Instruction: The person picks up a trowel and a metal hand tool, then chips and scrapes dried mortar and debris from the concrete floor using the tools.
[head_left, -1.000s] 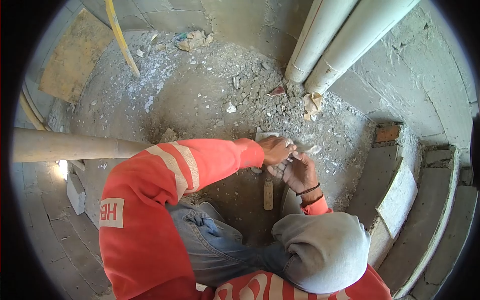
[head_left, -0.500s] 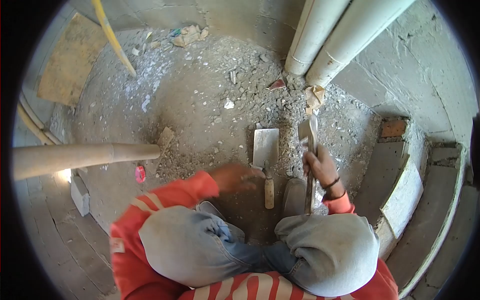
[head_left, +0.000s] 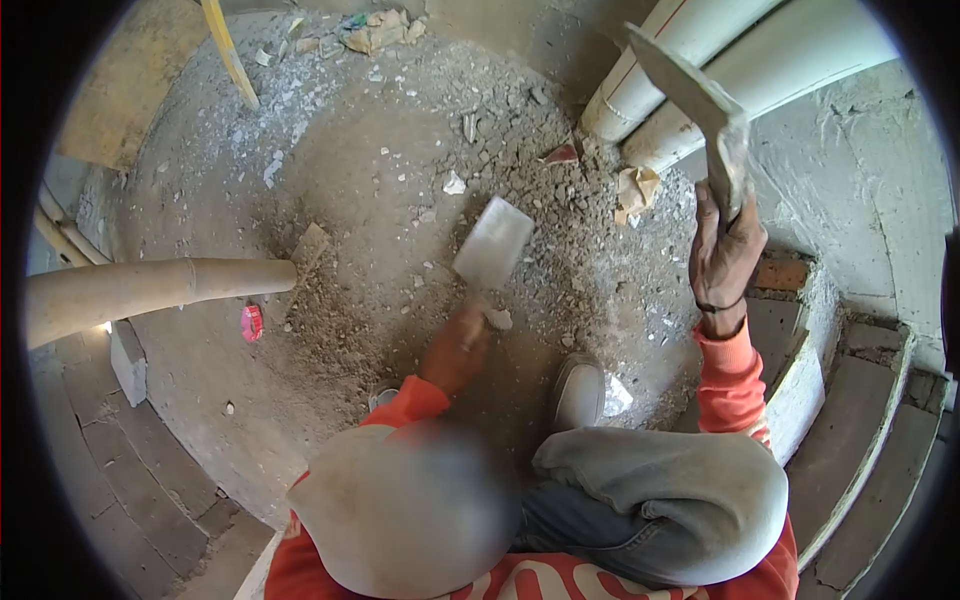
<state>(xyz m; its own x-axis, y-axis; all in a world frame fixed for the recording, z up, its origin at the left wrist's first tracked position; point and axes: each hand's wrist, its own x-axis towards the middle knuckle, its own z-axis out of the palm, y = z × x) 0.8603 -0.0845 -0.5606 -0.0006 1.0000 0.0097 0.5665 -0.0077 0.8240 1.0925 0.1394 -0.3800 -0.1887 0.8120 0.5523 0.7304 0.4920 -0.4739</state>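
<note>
My left hand (head_left: pixel 458 345) is closed around the handle of a trowel (head_left: pixel 494 243). The trowel's flat rectangular blade points away from me, just over the dusty, gritty floor (head_left: pixel 370 190). Most of its handle is hidden by my fingers. On the right, my right hand (head_left: pixel 728 250) is raised and wrapped round a hammer-like tool (head_left: pixel 690 90). Its long, flat grey head slants up and to the left, in front of the white pipes (head_left: pixel 665 60). The shaft below my grip cannot be seen.
A thick bamboo pole (head_left: pixel 160 295) reaches in from the left, near a pink wrapper (head_left: pixel 251 323). Brick-like blocks (head_left: pixel 860 430) line the right side. Rubble (head_left: pixel 560 190) and crumpled brown paper (head_left: pixel 637 190) lie ahead. My shoe (head_left: pixel 580 390) rests on the floor.
My left hand has taken hold of the trowel, which has turned and shifted left. My right hand has lifted the hammer-like tool up and to the right.
</note>
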